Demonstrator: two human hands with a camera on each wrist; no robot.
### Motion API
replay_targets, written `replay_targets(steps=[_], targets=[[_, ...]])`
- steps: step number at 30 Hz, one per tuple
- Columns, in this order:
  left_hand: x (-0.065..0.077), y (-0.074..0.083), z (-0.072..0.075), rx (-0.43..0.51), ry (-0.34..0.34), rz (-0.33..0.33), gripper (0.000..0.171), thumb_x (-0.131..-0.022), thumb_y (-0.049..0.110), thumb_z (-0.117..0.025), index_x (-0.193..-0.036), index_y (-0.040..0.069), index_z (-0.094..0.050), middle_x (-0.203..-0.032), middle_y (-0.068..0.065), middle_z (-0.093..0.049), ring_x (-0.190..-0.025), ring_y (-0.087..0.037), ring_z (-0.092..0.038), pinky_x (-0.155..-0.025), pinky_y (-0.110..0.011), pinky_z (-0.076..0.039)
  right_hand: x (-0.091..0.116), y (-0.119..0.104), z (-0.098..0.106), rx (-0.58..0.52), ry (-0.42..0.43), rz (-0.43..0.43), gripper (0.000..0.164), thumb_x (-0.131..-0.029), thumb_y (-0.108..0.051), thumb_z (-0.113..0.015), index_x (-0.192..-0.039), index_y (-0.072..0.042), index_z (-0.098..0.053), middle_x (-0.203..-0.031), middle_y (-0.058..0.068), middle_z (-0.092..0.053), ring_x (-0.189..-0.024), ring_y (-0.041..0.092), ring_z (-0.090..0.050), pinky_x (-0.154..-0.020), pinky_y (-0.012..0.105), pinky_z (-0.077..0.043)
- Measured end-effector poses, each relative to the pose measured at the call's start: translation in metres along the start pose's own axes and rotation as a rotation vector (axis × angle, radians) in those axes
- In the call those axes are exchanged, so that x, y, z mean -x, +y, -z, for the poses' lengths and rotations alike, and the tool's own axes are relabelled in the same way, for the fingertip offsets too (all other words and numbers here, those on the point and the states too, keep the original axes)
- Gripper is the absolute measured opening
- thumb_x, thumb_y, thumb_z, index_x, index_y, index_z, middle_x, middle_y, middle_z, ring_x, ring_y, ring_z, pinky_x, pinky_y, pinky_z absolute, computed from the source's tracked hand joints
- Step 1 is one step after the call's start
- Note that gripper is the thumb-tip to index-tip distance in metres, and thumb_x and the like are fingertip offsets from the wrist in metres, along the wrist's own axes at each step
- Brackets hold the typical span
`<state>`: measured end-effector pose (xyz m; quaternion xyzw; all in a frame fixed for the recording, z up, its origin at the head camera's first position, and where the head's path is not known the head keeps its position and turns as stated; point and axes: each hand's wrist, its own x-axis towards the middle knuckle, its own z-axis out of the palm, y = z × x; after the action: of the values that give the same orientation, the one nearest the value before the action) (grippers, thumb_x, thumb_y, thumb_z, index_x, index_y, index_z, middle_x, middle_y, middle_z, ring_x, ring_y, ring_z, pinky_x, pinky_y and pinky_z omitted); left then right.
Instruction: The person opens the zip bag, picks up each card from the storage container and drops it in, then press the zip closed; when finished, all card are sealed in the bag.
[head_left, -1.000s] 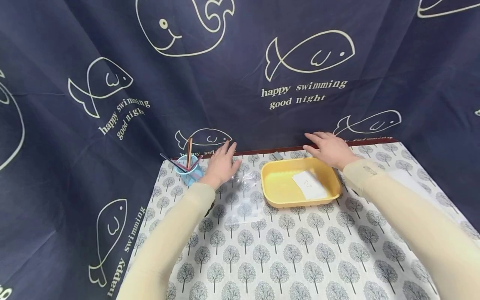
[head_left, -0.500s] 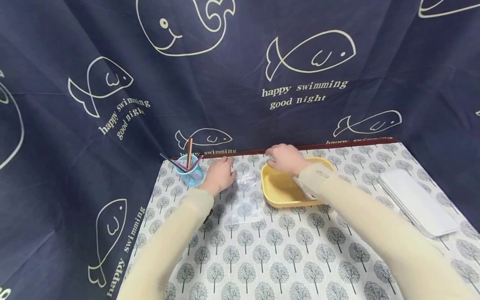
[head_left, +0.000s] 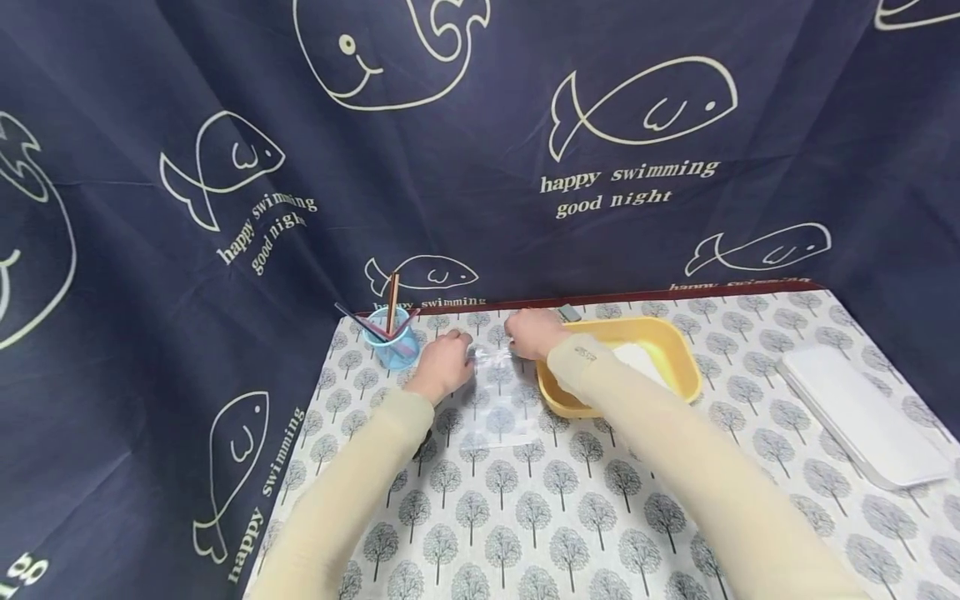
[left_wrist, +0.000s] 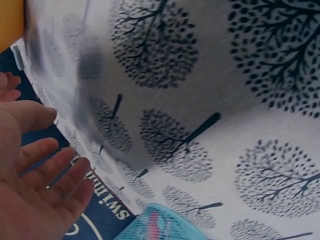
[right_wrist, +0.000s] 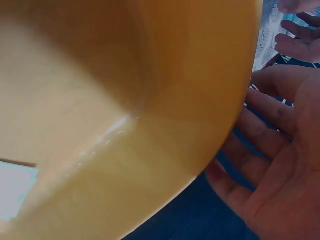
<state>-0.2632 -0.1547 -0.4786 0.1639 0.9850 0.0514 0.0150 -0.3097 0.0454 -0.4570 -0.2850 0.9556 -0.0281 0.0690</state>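
Observation:
A clear plastic bag lies flat on the tree-print tablecloth. My left hand is at the bag's far left corner; the left wrist view shows its fingers loosely bent, with nothing seen between them. My right hand is above the bag's far right corner, reaching across the left end of a yellow basin. In the right wrist view its fingers are relaxed beside the basin's rim. Whether either fingertip touches the bag is hard to tell. A white paper lies in the basin, partly behind my right sleeve.
Left of my left hand stands a blue mesh cup with several pens or pencils. A small grey block lies behind the basin. At the right is a white flat case. A navy fish-print curtain hangs behind the table.
My right hand has come from beyond the basin's right end leftward over it to the bag's far corner. My left hand has drawn back slightly and its fingers have bent. The view has turned slightly.

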Motion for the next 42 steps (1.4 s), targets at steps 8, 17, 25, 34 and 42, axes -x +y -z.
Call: replay_targets(steps=[8, 17, 25, 34, 42], targets=[[0.001, -0.004, -0.018, -0.033, -0.058, 0.015, 0.051, -0.092, 0.022, -0.078, -0.137, 0.004, -0.062, -0.139, -0.018, -0.063, -0.121, -0.035, -0.063, -0.106, -0.049, -0.048, -0.012, -0.013, -0.017, 0.052, -0.146, -0.106, 0.018, -0.092, -0.009, -0.066, -0.109, -0.008, -0.071, -0.106, 0.011, -0.071, -0.099, 0.031, -0.068, -0.088, 0.054, -0.056], [-0.001, -0.004, -0.023, -0.057, -0.032, 0.011, 0.051, -0.088, 0.021, -0.083, -0.132, 0.005, -0.064, -0.135, -0.017, -0.063, -0.119, -0.034, -0.063, -0.106, -0.048, -0.048, -0.011, -0.018, -0.026, 0.137, -0.098, -0.12, 0.018, -0.098, -0.01, -0.065, -0.113, -0.011, -0.074, -0.108, 0.011, -0.074, -0.098, 0.033, -0.07, -0.093, 0.054, -0.053], [-0.003, -0.007, -0.026, -0.072, 0.012, 0.01, 0.032, -0.091, 0.011, -0.077, -0.121, 0.004, -0.07, -0.132, -0.016, -0.064, -0.113, -0.033, -0.065, -0.098, -0.048, -0.053, -0.005, -0.013, -0.023, 0.121, -0.029, -0.043, 0.012, -0.097, -0.007, -0.066, -0.106, -0.012, -0.073, -0.104, 0.01, -0.075, -0.094, 0.031, -0.071, -0.088, 0.051, -0.055], [0.0, -0.014, -0.016, -0.015, 0.178, -0.058, 0.017, -0.085, 0.002, -0.079, -0.084, 0.011, -0.064, -0.101, -0.007, -0.068, -0.093, -0.029, -0.067, -0.085, -0.045, -0.056, 0.01, 0.0, -0.009, 0.021, 0.178, 0.053, 0.014, -0.088, -0.005, -0.075, -0.08, -0.016, -0.071, -0.086, -0.001, -0.073, -0.084, 0.026, -0.063, -0.08, 0.045, -0.047], [0.006, -0.013, 0.005, 0.055, 0.308, -0.138, 0.007, -0.097, 0.002, -0.066, -0.098, 0.008, -0.068, -0.096, -0.003, -0.059, -0.084, -0.024, -0.064, -0.075, -0.042, -0.056, 0.033, 0.011, 0.007, -0.053, 0.397, 0.156, 0.022, -0.084, -0.002, -0.074, -0.072, -0.017, -0.065, -0.076, -0.002, -0.067, -0.079, 0.03, -0.063, -0.067, 0.046, -0.047]])
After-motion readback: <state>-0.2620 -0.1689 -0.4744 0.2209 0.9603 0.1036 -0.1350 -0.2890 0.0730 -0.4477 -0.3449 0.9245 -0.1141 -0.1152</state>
